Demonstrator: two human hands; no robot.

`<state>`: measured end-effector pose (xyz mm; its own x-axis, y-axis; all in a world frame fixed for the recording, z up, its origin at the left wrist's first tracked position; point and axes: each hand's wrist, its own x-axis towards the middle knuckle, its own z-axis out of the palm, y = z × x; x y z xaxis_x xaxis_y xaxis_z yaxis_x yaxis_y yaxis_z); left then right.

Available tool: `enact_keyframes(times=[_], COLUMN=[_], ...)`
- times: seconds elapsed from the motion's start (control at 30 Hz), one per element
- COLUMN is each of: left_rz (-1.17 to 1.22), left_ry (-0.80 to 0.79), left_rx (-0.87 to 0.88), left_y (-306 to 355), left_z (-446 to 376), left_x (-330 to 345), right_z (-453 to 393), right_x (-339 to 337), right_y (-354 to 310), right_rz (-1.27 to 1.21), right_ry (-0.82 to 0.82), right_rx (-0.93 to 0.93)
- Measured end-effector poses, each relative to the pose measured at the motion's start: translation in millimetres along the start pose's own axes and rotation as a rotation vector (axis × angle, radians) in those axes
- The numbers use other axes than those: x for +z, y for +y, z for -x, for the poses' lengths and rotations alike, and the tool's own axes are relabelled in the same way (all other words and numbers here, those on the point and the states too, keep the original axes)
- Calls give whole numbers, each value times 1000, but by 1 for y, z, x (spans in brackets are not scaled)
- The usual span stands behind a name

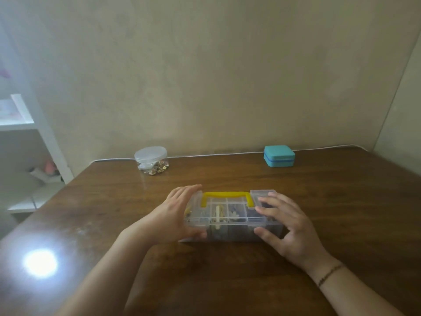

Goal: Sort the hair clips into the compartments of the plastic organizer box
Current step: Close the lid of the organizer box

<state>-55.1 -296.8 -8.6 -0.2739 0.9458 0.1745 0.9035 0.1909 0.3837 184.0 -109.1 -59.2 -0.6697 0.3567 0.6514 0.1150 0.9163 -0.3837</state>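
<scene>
A clear plastic organizer box (230,231) with a yellow handle (225,195) stands in the middle of the wooden table, its lid down. Through the lid I make out several hair clips (219,215) in its compartments, blurred. My left hand (175,215) clasps the box's left end, fingers over the lid and thumb on the front wall. My right hand (289,226) clasps the right end the same way, thumb against the front.
A clear round jar (151,160) with a white lid and small golden items stands at the table's far edge, left. A teal case (279,156) sits at the far right. A white cable runs along the wall. White shelves (25,124) stand to the left.
</scene>
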Motion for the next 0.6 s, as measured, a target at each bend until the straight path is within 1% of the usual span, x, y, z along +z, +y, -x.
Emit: enact_keyframes(times=[0.1,0.2,0.3,0.4,0.47,0.53,0.6], left_rz=[-32,-17,-6,15,26,83,203], left_ry=[14,72,123,231,299,395,476], left_rx=[-8,-5,4,6,-4,-28,-105], left_y=[2,0,-4,-5,-2,1,3], left_z=[1,2,4,5,6,11,20], left_x=[2,8,14,23,30,39,49], right_z=[0,-1,-2,-4,-6,-6,-4], right_x=[1,3,4,7,8,9,7], right_y=[1,2,3,2,-1,-3,-4], right_rz=[5,23,106,230,255,220,145], right_ry=[6,16,26,28,35,30,19], right_rx=[-6,-14,-26,-26,-4,10,12])
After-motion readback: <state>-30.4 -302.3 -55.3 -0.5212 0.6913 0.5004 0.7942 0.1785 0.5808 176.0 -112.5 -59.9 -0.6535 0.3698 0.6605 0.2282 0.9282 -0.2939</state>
